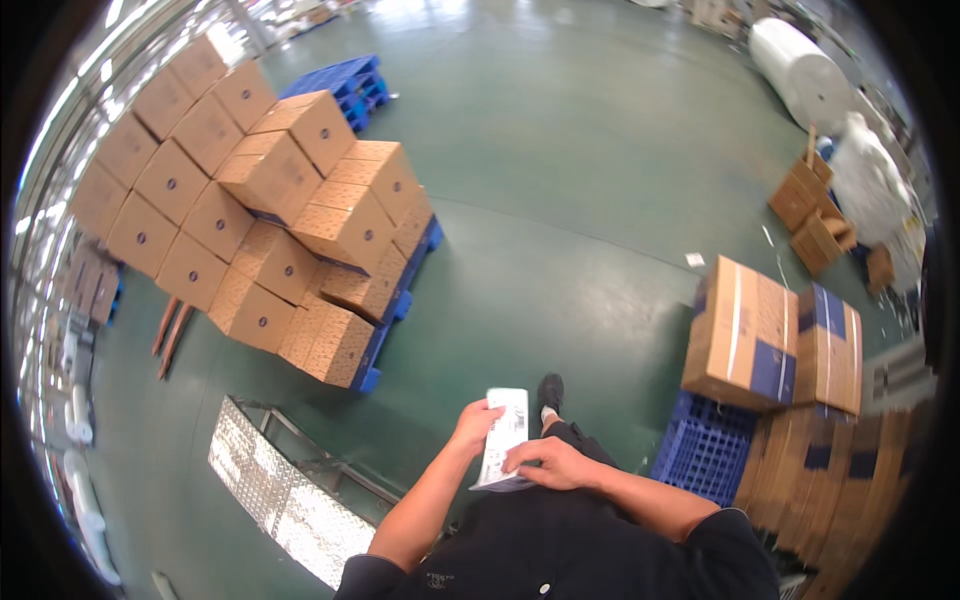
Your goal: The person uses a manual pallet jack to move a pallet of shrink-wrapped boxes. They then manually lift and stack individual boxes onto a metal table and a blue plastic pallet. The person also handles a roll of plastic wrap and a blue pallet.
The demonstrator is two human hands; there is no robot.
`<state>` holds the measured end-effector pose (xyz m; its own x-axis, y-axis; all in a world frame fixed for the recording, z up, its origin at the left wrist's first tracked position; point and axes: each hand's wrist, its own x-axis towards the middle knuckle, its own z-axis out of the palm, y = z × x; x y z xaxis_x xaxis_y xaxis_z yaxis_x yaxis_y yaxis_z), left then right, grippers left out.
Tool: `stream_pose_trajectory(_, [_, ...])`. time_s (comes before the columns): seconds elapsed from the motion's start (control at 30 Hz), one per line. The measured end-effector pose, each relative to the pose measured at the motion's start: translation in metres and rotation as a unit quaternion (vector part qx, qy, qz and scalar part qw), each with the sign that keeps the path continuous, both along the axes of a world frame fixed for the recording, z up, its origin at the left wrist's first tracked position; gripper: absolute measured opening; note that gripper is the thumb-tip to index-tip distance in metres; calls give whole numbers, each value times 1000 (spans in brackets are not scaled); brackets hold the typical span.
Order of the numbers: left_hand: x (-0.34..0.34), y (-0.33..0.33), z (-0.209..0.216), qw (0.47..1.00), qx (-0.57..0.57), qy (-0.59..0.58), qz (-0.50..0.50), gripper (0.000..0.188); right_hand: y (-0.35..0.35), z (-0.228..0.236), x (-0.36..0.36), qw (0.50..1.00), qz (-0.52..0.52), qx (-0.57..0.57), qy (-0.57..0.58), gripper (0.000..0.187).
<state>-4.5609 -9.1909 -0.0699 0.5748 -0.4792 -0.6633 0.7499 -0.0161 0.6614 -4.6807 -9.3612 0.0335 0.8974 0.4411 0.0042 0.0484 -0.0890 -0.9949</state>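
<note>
We stand on a broad green floor (520, 160) that runs out past everything around us. To our left a tall, stepped stack of brown cartons (190, 265) rises from a blue pallet (370, 365), each tier lower toward us. On our right, taped cartons (740, 330) with dark blue patches stand side by side, with more cartons (800, 480) packed close at the lower right. Farther off on that side lies a big white roll (800, 75), near some opened brown boxes (815, 220). A metal platform (290, 500) with a bright, patterned top sits near us at the lower left, and a blue grid pallet (705, 450) lies just beside the right-hand cartons. Below us one black shoe (551, 388) shows on the floor. The white printed packet (507, 430) is in front of our dark shirt, tilted, between our two hands. The grip of our left hand (477, 425) is clamped on its left edge, thumb on the face. Our right hand (552, 462) touches the lower part with its fingers; we cannot tell whether that grip pinches it.
</note>
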Motion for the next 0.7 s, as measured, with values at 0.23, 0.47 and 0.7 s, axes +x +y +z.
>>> stream_pose_trajectory(0.23, [150,29,33,893,-48,-66,443,27,-45,-29,215,871,-20,378,315,14])
stream_pose_trajectory(0.47, [236,67,51,781,-33,-138,608,28,-40,-28,322,625,111,534,559,42])
stream_pose_trajectory(0.7, [315,158,-5,700,398,-244,541,70,3,-31,436,936,232,-100,244,42])
